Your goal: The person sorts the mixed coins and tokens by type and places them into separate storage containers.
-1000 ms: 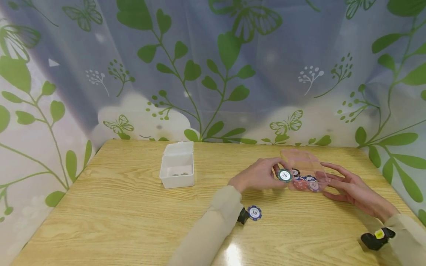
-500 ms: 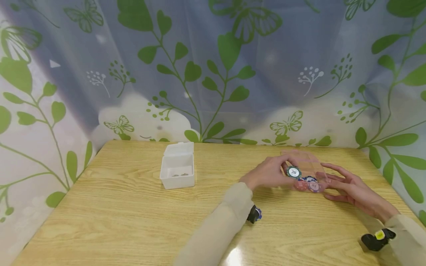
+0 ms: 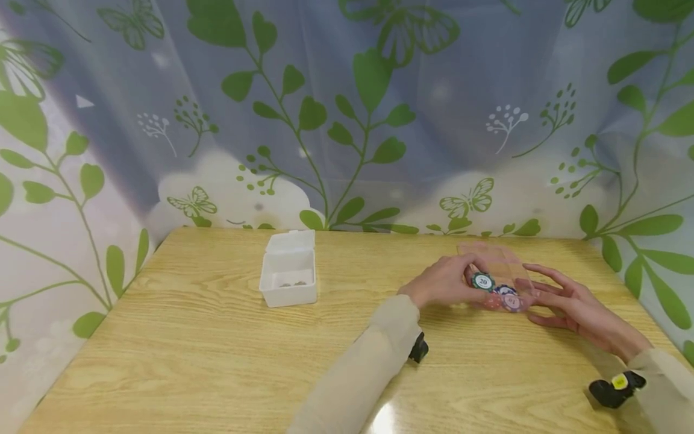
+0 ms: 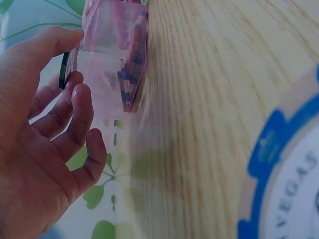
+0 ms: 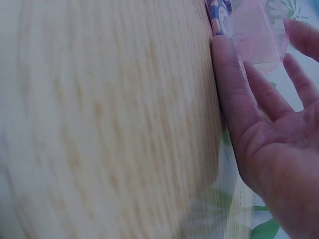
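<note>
My left hand [image 3: 447, 282] pinches a green-edged poker chip [image 3: 482, 281] marked 20 between thumb and fingers, at the left part of a clear pink plastic box [image 3: 504, 263]. Inside the box lie several chips, among them a red one [image 3: 493, 301] and a purple-blue one [image 3: 512, 302]. The left wrist view shows the held chip [image 4: 63, 69] edge-on beside the pink wall. On the box's right side rest the fairly straight fingers of my right hand [image 3: 582, 310]. A blue-and-white chip [image 4: 271, 144] lies on the table close to the left wrist camera; my left wrist hides it in the head view.
A white box [image 3: 288, 295] with its lid tipped back stands on the left half of the wooden table [image 3: 190, 355], with small pieces [image 3: 293, 284] on its floor. Behind the table hangs a leaf-patterned curtain [image 3: 325, 138].
My left hand has moved right, carrying the green chip from the left of the pink box to over its contents. My left wrist now covers the loose blue chip. The right hand stays put.
</note>
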Demonstrator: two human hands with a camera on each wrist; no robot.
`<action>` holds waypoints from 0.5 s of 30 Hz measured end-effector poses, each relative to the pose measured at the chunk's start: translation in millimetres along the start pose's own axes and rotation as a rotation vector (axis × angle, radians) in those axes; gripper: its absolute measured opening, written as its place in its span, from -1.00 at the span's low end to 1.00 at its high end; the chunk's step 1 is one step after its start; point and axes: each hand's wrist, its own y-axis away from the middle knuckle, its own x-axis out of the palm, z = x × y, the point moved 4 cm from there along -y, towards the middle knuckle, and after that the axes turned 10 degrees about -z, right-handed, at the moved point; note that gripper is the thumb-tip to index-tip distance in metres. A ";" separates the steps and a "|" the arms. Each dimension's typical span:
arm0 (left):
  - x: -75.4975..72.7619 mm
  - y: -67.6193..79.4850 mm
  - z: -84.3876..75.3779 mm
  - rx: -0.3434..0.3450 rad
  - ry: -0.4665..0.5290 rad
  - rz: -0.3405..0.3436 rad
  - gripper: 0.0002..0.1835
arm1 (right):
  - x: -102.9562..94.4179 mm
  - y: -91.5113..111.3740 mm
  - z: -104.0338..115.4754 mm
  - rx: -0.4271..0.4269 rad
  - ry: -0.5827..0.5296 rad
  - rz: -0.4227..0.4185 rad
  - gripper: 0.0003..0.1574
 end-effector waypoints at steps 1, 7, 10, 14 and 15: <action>-0.2 0.0 -0.4 -0.004 -0.003 0.002 -0.60 | -0.1 -0.1 0.3 -0.001 -0.001 0.001 -0.27; 0.0 -0.8 -2.6 -0.018 -0.026 0.025 -0.58 | -0.6 -0.5 0.2 0.006 -0.011 0.001 -0.27; 0.7 -0.9 -2.4 -0.021 -0.023 0.031 -0.56 | -0.5 -0.5 0.0 0.009 -0.005 -0.004 -0.26; 2.1 -0.4 -1.6 -0.025 0.004 0.040 -0.52 | -0.2 -0.5 -0.4 0.012 0.009 -0.013 -0.26; 2.2 -0.2 -1.4 -0.024 0.007 0.039 -0.51 | 0.0 -0.4 -0.5 0.012 0.012 -0.015 -0.26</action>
